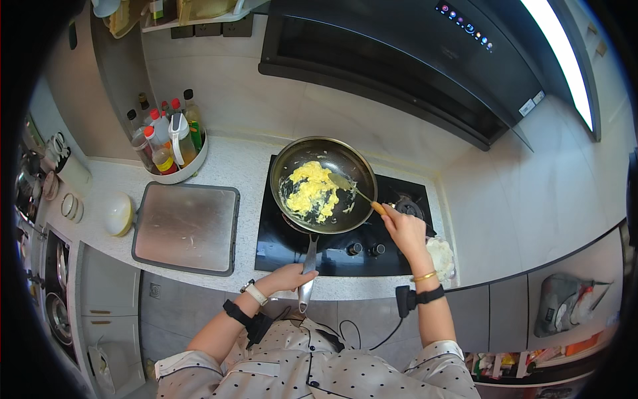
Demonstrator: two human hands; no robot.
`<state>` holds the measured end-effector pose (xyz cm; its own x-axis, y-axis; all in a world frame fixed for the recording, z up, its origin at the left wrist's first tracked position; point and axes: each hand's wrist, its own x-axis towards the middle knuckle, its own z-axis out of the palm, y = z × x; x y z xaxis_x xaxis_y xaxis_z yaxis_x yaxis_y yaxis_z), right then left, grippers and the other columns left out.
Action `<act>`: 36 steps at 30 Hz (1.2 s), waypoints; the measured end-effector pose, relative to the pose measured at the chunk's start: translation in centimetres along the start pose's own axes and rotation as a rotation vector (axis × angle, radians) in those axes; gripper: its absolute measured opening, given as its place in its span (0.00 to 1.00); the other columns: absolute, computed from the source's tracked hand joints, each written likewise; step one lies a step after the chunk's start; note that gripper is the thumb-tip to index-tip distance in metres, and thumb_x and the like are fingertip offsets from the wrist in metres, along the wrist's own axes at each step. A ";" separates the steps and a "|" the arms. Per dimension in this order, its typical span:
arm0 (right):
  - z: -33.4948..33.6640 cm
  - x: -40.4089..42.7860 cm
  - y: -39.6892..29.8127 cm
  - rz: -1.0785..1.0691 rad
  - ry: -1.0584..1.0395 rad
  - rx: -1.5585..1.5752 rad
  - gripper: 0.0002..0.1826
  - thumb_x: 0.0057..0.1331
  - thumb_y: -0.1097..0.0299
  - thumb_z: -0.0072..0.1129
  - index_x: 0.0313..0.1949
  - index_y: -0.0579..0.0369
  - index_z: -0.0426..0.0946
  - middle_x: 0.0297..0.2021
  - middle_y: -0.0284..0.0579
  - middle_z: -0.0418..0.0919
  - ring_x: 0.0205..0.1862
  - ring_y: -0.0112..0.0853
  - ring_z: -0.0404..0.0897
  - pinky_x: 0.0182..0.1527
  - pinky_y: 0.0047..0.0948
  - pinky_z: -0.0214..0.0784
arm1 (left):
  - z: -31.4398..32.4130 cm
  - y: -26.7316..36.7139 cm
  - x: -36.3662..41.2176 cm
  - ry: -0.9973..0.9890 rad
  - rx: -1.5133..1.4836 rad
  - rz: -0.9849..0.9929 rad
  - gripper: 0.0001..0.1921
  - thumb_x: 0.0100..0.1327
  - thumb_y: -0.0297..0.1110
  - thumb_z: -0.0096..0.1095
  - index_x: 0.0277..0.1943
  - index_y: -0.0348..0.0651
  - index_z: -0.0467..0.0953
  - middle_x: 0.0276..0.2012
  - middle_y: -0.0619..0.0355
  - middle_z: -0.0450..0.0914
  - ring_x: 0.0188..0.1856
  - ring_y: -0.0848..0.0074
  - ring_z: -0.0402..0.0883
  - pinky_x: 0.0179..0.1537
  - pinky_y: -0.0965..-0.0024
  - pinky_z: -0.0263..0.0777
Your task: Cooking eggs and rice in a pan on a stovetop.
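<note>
A dark frying pan (360, 209) rests over the left burner of a black glass gas hob (329, 259). Yellow scrambled eggs (313, 192) lie in its middle and left part, with small bits stuck about the pan wall. My left hand (291, 277) is closed around the metal pan handle (309, 254), which points toward me. In my right hand (403, 227) is the wooden grip of a metal spatula (341, 181); its blade reaches into the pan at the right edge of the eggs. The underside of the blade is hidden.
Left of the hob lies a metal cutting board (185, 227) with a dark rim. Behind it, a white tray (192, 172) holds several bottles. A white bowl (118, 214) stands farther left. A black range hood (398, 65) hangs above; a whitish item (439, 257) sits by the hob's right edge.
</note>
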<state>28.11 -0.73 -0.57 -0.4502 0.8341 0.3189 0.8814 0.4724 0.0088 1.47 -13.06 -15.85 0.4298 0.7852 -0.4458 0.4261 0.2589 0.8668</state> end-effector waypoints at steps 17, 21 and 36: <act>2.2 -2.9 0.1 0.026 -0.051 0.083 0.14 0.66 0.58 0.58 0.51 0.40 0.81 0.24 0.48 0.82 0.25 0.44 0.82 0.27 0.42 0.73 | -3.9 6.7 -5.5 0.618 1.262 0.821 0.06 0.50 0.32 0.61 0.27 0.43 0.70 0.20 0.60 0.71 0.32 0.71 0.72 0.38 0.71 0.65; 2.2 -3.2 -0.2 0.065 -0.098 0.091 0.15 0.66 0.58 0.58 0.52 0.41 0.81 0.26 0.48 0.83 0.27 0.43 0.82 0.29 0.41 0.73 | -6.0 10.0 -8.3 0.388 1.400 1.140 0.06 0.48 0.30 0.60 0.25 0.43 0.70 0.22 0.61 0.70 0.34 0.73 0.71 0.38 0.75 0.66; 0.3 -2.8 -1.3 0.000 -0.102 0.168 0.14 0.65 0.60 0.61 0.48 0.44 0.83 0.25 0.47 0.83 0.27 0.43 0.83 0.30 0.41 0.74 | -4.6 13.2 -9.2 0.095 1.885 1.326 0.05 0.51 0.36 0.61 0.26 0.47 0.72 0.22 0.66 0.72 0.36 0.77 0.70 0.48 0.76 0.60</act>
<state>28.19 -3.57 -1.78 -0.4699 0.8545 0.2215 0.8488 0.5062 -0.1524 -0.51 -14.26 0.74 0.9974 0.0498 0.0515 0.0701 -0.8266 -0.5585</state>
